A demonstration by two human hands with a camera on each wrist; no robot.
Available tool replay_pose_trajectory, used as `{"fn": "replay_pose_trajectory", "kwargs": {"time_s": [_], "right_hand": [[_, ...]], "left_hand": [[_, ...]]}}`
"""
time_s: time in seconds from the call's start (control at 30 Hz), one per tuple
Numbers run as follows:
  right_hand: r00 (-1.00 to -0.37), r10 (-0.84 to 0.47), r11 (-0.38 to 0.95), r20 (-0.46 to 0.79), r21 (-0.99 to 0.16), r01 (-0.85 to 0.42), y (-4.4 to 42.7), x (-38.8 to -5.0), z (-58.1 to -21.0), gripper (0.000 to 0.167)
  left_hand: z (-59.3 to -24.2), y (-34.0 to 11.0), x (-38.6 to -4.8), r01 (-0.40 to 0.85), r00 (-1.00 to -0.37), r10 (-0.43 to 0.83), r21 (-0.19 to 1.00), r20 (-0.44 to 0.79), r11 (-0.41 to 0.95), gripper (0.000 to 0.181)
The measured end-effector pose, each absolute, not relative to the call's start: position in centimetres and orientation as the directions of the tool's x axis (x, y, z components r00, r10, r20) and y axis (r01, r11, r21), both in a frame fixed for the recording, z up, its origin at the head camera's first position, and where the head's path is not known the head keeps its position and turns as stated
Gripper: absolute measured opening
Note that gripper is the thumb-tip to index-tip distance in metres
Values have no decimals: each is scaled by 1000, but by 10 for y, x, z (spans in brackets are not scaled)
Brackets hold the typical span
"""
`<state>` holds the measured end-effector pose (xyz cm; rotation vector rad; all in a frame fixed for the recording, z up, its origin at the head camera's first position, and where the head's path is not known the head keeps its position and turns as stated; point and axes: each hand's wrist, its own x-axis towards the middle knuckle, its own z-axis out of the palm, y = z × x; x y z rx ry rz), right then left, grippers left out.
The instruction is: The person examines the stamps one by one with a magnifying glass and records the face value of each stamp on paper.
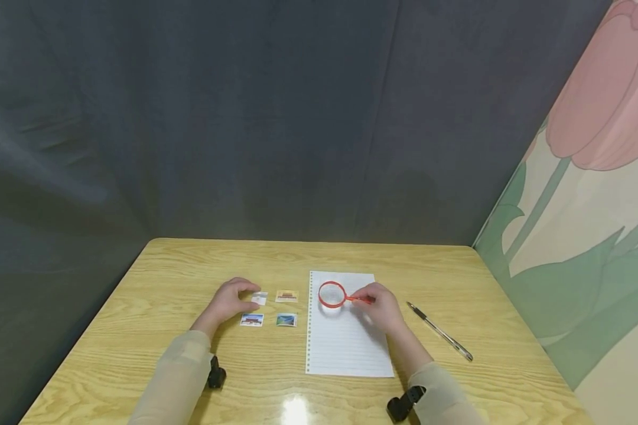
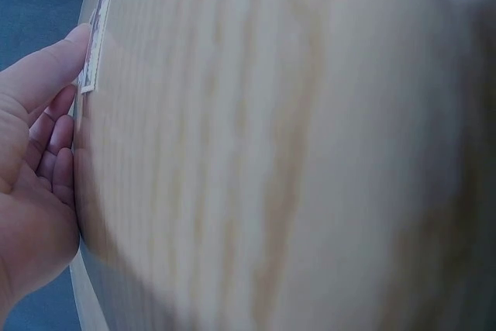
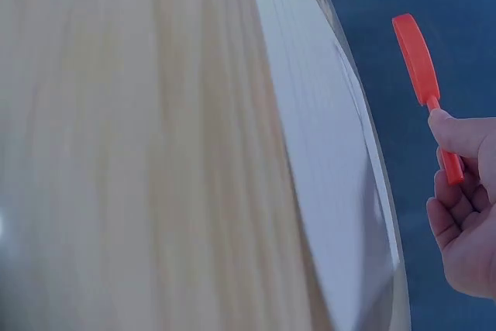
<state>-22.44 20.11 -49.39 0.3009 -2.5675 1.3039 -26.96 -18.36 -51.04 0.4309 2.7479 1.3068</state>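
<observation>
In the head view my left hand has its thumb and forefinger at the lower and upper edges of a pale stamp, apparently pinching it. Just below that hand lies a stamp with a red building. To the right are a yellowish stamp and a blue-green stamp. My right hand grips the handle of a red magnifying glass, its lens over the lined paper. From the right wrist view, the magnifying glass is raised above the sheet, thumb on its handle.
A pen with a dark grip lies slantwise to the right of the paper. The wooden table ends at a dark curtain. At the right stands a wall painted with tulips.
</observation>
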Motion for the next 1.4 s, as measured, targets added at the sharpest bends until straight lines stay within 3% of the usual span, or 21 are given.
{"fn": "replay_pose_trajectory", "kwargs": {"time_s": [0.2,0.57,1.1,1.4], "right_hand": [[-915,-154,560,373,-730,-392,157,-231,-495,14],[-914,-247,606,322,-684,-405,90,-240,-501,7],[-939,-176,663,295,-670,-334,47,-244,-504,5],[-947,-140,667,288,-679,-306,40,-243,-504,6]], "left_hand": [[-510,-184,-269,223,-959,276,766,63,603,37],[-512,-186,-269,244,-956,281,762,86,599,36],[-515,-186,-272,305,-945,284,742,160,597,36],[-516,-185,-273,274,-954,265,757,137,593,36]]}}
